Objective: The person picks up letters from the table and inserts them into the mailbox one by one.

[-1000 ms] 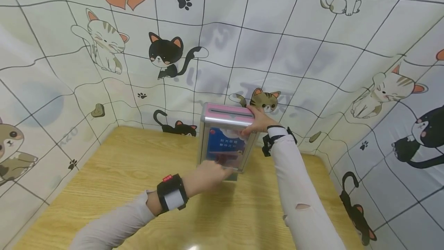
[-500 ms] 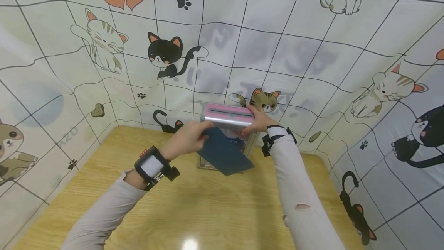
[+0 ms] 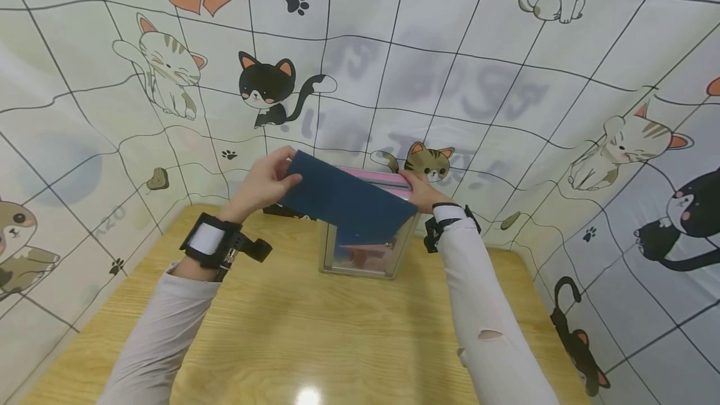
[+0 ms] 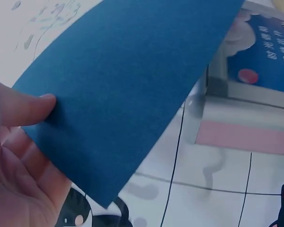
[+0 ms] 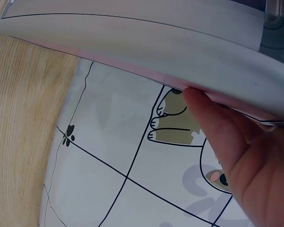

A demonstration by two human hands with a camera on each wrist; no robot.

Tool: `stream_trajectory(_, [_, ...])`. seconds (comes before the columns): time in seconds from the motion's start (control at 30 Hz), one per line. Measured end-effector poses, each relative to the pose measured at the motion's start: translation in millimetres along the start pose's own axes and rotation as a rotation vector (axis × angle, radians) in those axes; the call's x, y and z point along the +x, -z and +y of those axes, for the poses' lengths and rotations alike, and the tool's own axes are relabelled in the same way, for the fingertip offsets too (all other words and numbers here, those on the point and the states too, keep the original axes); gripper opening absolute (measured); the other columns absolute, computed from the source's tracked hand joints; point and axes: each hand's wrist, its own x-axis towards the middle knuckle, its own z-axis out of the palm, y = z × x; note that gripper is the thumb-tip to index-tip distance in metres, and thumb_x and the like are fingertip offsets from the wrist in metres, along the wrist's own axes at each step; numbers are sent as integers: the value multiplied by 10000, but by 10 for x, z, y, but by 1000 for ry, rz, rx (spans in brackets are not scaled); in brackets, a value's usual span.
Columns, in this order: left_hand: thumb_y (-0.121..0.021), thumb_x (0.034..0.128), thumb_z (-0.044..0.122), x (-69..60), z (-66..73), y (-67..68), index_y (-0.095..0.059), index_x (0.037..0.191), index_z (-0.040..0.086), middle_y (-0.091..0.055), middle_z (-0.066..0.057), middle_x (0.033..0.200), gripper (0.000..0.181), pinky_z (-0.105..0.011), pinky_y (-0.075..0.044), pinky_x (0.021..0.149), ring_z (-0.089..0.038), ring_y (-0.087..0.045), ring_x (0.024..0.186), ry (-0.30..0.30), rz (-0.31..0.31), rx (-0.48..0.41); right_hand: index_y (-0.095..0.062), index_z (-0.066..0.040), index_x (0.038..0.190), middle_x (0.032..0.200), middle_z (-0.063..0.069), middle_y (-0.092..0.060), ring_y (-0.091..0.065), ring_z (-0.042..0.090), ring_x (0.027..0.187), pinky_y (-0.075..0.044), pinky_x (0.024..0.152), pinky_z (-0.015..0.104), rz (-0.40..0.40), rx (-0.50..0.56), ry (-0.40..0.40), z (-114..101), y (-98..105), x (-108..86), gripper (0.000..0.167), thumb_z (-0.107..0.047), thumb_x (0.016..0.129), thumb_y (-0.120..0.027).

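A dark blue sheet of card or paper is pinched at its left end between the thumb and fingers of my left hand. In the left wrist view the thumb lies flat on the blue sheet, fingers behind it. Partly covered by the sheet is an upright slotted box with a silver frame, pink top and clear front, a blue printed sheet behind the front. The sheet slants across the top and front. My right hand grips the box's upper right corner, and the right wrist view shows fingers along the box's side.
The box stands on a wood-grain table near its back edge. Close behind hangs a white cloth printed with cats and grid lines, which also runs along both sides.
My left hand has picked up the blue sheet from low in front of the box and raised it up and left to the top. The right hand has stayed on the box.
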Motion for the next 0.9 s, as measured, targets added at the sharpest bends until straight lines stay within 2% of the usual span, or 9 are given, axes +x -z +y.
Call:
stream_trajectory(0.1, [-592,830,-13,25,-51,98,-453,952,8,-318,-10,530,186,-236,-237,454,-94,-297,462,21,42,-37,-115,-129,1459,1413,227,-108,-243,370,1227,-321,973,534,-19,31,-27,10,-5,8,957,-298,733,-716])
stream_trajectory(0.13, [-583,834,-25,33,-67,126,-443,951,-6,-374,-37,541,184,-231,-262,458,-84,-334,470,27,47,-70,-108,-140,1461,1422,222,-95,-229,371,1239,-319,975,537,-27,45,-30,17,-7,14,997,-295,707,-742])
stream_trajectory(0.2, [-565,840,-44,54,-106,178,-443,956,-16,-514,-99,616,170,-177,-355,484,-26,-443,505,45,64,-142,-119,-159,1460,1426,207,-90,-234,365,1235,-325,974,530,-35,78,-46,36,-8,29,1081,-277,626,-797])
stream_trajectory(0.27, [-545,850,-52,74,-148,223,-455,975,-2,-621,-124,754,162,-150,-453,559,6,-550,592,71,77,-244,-120,-161,1460,1423,209,-98,-247,358,1219,-333,967,520,-38,87,-45,63,-11,52,1103,-285,604,-805])
stream_trajectory(0.33, [-530,855,-63,89,-187,271,-470,1004,22,-665,-85,877,182,-174,-508,643,-8,-621,713,92,96,-362,-127,-155,1459,1404,211,-132,-266,351,1187,-343,950,508,-31,79,-32,92,-13,76,1090,-285,605,-793])
stream_trajectory(0.47, [-519,855,-82,114,-260,354,-487,1000,100,-664,59,844,235,-206,-530,639,-48,-647,756,101,147,-577,-135,-146,1459,1373,218,-164,-305,353,1131,-361,911,498,-16,82,-14,125,-19,100,1085,-268,601,-788])
stream_trajectory(0.53, [-511,854,-92,128,-291,389,-484,995,113,-663,64,838,250,-219,-535,622,-73,-653,759,90,163,-668,-145,-135,1457,1369,220,-168,-300,353,1138,-357,917,498,-9,80,-9,122,-22,100,1088,-265,592,-792])
stream_trajectory(0.7, [-510,855,-93,175,-353,470,-479,1024,111,-667,31,872,267,-233,-538,620,-95,-658,785,63,206,-746,-159,-114,1451,1363,232,-181,-309,357,1142,-351,933,500,3,67,7,96,-33,94,1080,-263,584,-786])
stream_trajectory(0.9, [-522,856,-80,270,-375,556,-468,1042,119,-666,25,887,278,-226,-537,633,-99,-661,794,51,237,-734,-156,-124,1452,1357,228,-183,-315,358,1136,-352,932,496,9,69,7,104,-30,90,1099,-283,560,-779])
